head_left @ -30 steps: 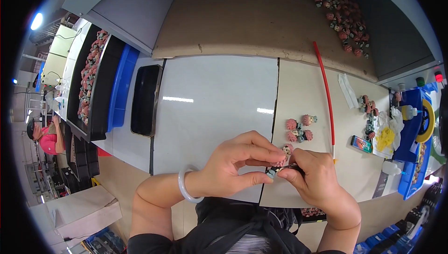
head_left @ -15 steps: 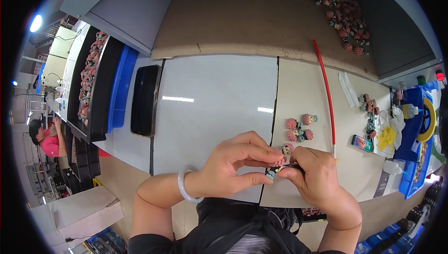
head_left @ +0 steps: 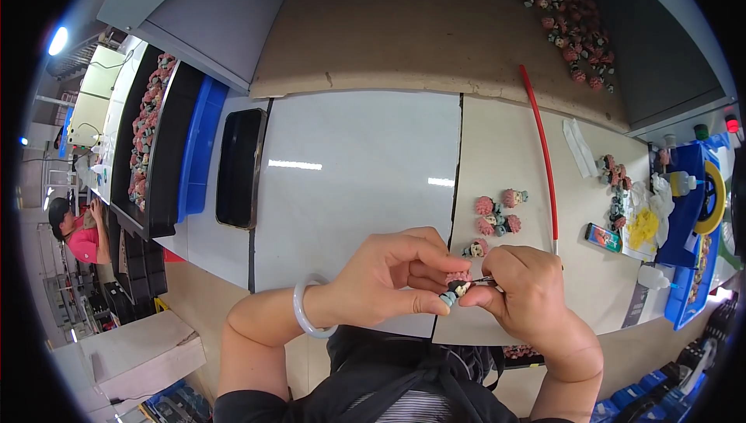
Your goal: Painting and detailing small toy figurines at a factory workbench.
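Note:
Between the thumb and fingers of my left hand point(head_left: 377, 279) is a small figurine point(head_left: 456, 288) with pink hair, a pale face and a blue-grey lower part. It lies tilted above the table's near edge. My right hand point(head_left: 530, 287) is closed round a thin dark tool point(head_left: 485, 280), and the tool's tip meets or nearly meets the figurine. Most of the tool is hidden in the fist, so its kind cannot be told. A similar figurine point(head_left: 475, 248) lies just beyond my hands, and a loose group of several more figurines point(head_left: 498, 219) lies farther off.
A long red-handled brush point(head_left: 542, 147) lies to the right, a black phone point(head_left: 239, 168) to the left. Figurines fill a black tray point(head_left: 172, 143) at far left and form a pile point(head_left: 573, 31) at the back right. Bottles, yellow-stained tissue point(head_left: 643, 227) and a blue bin point(head_left: 688, 170) stand right.
The figurine has turned a little in my left fingers, showing more of its face and body. My left hand has shifted slightly leftward, and more of the tool shows between my hands.

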Demonstrator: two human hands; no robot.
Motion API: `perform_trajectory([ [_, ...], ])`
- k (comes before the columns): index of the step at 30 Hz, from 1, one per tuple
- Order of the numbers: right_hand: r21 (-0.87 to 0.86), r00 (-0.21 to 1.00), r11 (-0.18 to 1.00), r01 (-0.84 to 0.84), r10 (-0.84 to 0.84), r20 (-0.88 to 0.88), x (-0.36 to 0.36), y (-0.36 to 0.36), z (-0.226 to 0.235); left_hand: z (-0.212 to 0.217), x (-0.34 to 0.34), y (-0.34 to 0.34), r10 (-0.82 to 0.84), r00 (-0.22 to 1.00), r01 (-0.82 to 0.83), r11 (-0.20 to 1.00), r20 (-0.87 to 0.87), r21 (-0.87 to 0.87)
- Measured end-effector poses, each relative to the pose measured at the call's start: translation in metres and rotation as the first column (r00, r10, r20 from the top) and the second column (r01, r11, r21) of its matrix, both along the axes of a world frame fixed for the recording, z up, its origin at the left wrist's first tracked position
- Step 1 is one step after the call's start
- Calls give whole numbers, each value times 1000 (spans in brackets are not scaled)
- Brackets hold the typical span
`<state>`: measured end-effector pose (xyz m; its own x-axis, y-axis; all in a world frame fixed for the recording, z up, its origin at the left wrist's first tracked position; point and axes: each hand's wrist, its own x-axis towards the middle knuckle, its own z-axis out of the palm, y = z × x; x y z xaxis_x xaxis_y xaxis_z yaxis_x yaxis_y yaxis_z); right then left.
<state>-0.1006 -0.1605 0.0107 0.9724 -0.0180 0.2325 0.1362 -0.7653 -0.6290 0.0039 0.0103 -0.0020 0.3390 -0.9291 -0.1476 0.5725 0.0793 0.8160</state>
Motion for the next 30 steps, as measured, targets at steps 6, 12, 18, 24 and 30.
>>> perform_trajectory([
  [6,206,972,978,-29,76,-221,-2,-4,-1,2,1,-2,-25,998,24,999,58,24],
  [12,271,919,962,-22,126,-374,-2,-4,6,2,0,-3,-19,980,14,1000,197,26],
  [18,206,940,973,104,-28,-340,-1,0,9,-3,-1,-2,80,946,-80,997,313,-12],
  [24,172,976,982,75,-37,-217,-1,1,6,-1,-1,-2,83,944,-79,997,318,-23],
  [30,189,965,980,62,-10,-262,-2,1,4,-2,-1,-2,89,927,-87,996,365,-22],
])
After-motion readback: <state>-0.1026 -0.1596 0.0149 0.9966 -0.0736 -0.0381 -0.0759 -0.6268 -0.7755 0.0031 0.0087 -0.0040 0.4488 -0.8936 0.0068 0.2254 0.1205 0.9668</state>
